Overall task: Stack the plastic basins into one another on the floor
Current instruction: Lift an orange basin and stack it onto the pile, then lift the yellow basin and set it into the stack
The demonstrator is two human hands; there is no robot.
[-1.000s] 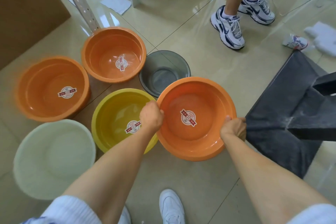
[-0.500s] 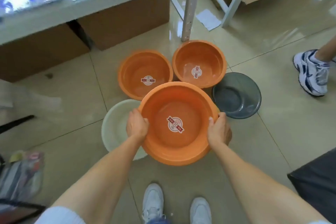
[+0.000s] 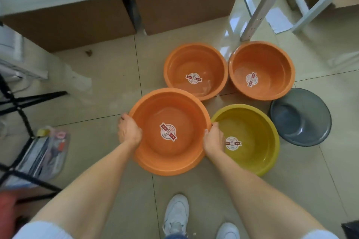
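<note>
The big orange basin [image 3: 170, 132] has swung over the pale one, now hidden, beside the yellow basin [image 3: 250, 137] at centre frame; left hand [image 3: 129, 131] and right hand [image 3: 212, 139] both clamp its rim

Two bare forearms in shot, each running out of a short white sleeve: the left sleeve [image 3: 41, 231] shows pale and rounded, the right sleeve [image 3: 318, 235] just a sliver. Between the sleeves sit white lace-up trainers, the left shoe [image 3: 176, 214] with grey mesh panels, the right shoe [image 3: 227, 231] alongside it, and blue denim [image 3: 175, 236] at the ankles.
</note>
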